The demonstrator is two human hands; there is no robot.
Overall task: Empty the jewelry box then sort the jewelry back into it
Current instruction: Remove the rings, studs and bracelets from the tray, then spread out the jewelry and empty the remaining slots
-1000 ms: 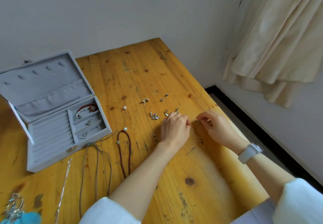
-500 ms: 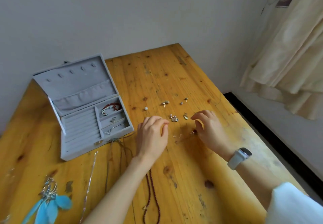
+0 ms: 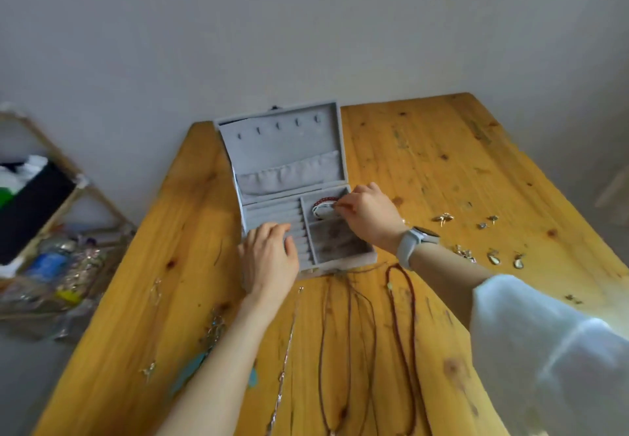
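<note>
- Open grey velvet jewelry box on the wooden table.
- Right hand: fingertips pinched over the red-and-silver bracelets in the box's far-right compartment; what they hold is unclear.
- Left hand: fingers extended, resting on the ring rolls.
- Loose earrings beyond the right wrist's white watch.
- No legible writing.

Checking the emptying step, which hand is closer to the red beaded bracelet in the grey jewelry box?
Right. The right hand has its fingertips at the red beaded bracelet; the left hand rests on the box's ring rolls, a compartment away.
</note>
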